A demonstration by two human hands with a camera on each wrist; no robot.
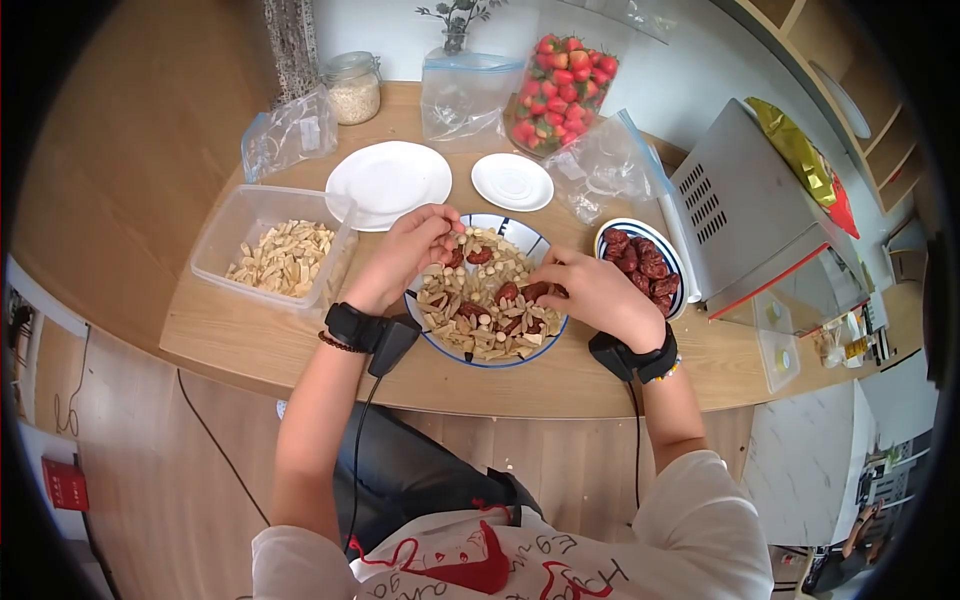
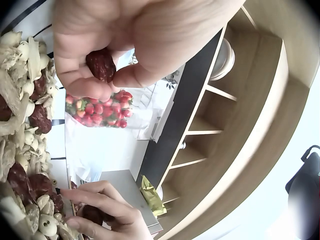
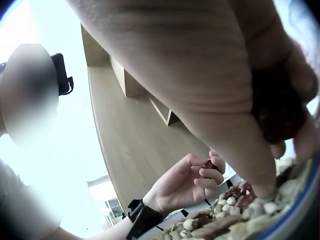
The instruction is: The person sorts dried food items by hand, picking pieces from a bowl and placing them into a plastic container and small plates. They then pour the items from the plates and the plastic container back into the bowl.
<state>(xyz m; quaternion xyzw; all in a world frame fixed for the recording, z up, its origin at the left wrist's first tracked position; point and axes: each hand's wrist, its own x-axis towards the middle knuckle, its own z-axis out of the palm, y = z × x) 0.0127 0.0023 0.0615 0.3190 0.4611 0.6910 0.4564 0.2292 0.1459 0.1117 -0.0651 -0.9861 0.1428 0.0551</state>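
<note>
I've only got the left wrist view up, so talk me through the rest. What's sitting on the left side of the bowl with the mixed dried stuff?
Observer: Left of the mixed bowl is a clear plastic tub holding pale dried slices.

Operator: Any plates near that bowl?

Observer: Two white ones lie beyond it: a larger plate toward the left and a smaller plate to its right.

Operator: And past the larger plate?

Observer: A glass jar with pale contents stands there, just beside a crumpled clear bag.
</note>
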